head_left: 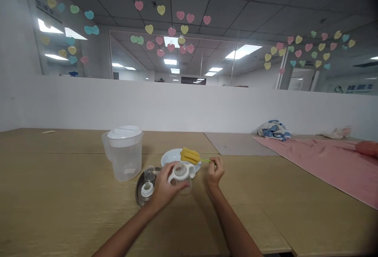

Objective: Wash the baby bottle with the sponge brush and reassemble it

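Observation:
My left hand (167, 186) grips a clear baby bottle (185, 186) by its white two-handled collar, and the bottle's round opening shows from above. In my closed right hand (215, 171) is the thin green handle of a sponge bottle brush (189, 155). Its yellow sponge head points left, above a white plate (169, 156) and just behind the bottle; the two look apart. Left of my left hand, an oval metal tray (138, 192) carries a white bottle collar with a teat (147, 189) and a clear dome cap (149, 173). My wrist partly hides the tray.
A lidded translucent pitcher (126, 158) stands left of the tray. Farther right lie a crumpled blue-and-white cloth (274, 130) and a pink cloth (321, 160) spread over the table (73, 202). A low white wall (183, 107) with glass above borders the back.

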`<state>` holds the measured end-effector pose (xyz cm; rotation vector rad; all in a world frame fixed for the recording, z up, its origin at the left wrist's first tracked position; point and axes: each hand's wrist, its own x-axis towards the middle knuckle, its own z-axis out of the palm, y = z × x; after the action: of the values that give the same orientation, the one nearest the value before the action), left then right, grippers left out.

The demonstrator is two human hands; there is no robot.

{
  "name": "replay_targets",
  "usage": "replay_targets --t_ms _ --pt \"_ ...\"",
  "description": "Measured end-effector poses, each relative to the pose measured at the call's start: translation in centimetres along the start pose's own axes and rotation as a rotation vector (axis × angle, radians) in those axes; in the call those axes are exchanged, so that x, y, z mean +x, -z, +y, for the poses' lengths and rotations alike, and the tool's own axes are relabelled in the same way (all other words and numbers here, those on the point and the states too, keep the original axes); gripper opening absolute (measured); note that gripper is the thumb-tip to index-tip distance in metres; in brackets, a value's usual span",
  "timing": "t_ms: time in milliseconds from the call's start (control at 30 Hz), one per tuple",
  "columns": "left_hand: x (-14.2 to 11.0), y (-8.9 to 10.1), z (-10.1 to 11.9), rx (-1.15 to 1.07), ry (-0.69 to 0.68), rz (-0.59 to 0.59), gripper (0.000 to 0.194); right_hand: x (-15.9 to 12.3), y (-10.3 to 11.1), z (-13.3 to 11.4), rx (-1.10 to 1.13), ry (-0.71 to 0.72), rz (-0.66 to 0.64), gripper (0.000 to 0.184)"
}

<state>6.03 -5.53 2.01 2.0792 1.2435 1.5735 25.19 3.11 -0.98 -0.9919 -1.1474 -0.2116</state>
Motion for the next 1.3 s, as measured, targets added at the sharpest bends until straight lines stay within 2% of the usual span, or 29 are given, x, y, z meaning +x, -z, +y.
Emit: replay_targets --t_ms 67,167,233,333,400,567,700,900,933,1000,1100,1167,1300 --pt "1.4 1.0 -0.1 0.052 -0.012 0.105 0.053 -0.1 0.0 -0.8 0.018 0.020 -0.017 0.016" --pt "3.0 1.9 -0.8 0.146 -0.046 0.162 0.053 -0.1 0.0 -1.6 0.043 0.017 -0.012 0.016" --pt "3.2 2.0 -1.8 0.186 -0.065 0.201 0.053 -0.1 0.0 -1.8 0.043 0.050 -0.027 0.015" --pt "2.6 2.1 -3.6 0.224 -0.092 0.286 0.049 0.0 0.1 -2.0 -0.028 0.236 -0.108 0.012" --pt "2.1 2.3 -4.9 0.256 -0.125 0.299 0.047 0.1 0.3 -2.0 -0.110 0.367 -0.139 0.012" --pt "2.0 3.6 -7.1 0.489 -0.257 0.315 0.044 0.4 0.9 -1.9 -0.317 0.527 -0.126 0.016" --pt "2.8 4.3 -7.1 0.739 -0.382 0.216 0.041 0.1 0.8 -2.1 -0.354 0.584 -0.124 0.014" --pt "4.4 2.8 -4.7 0.855 -0.591 -0.165 0.035 -1.4 -0.5 -3.0 -0.301 0.707 -0.173 0.013" --pt "4.8 2.6 -4.4 0.855 -0.604 -0.195 0.035 -1.4 -0.6 -3.0 -0.307 0.695 -0.173 0.013" --pt "5.6 2.7 -4.2 0.871 -0.574 -0.191 0.038 -1.2 -0.6 -2.9 -0.349 0.615 -0.139 0.013" --pt "6.9 3.8 -4.7 0.925 -0.478 -0.114 0.044 -0.4 -0.4 -2.4 -0.400 0.488 -0.075 0.015" --pt "7.3 4.3 -4.9 0.950 -0.461 -0.097 0.045 -0.2 -0.3 -2.1 -0.403 0.442 -0.061 0.015" --pt "7.0 3.3 -3.7 0.962 -0.507 -0.182 0.048 -0.8 -0.5 -2.4 -0.380 0.421 -0.102 0.014"
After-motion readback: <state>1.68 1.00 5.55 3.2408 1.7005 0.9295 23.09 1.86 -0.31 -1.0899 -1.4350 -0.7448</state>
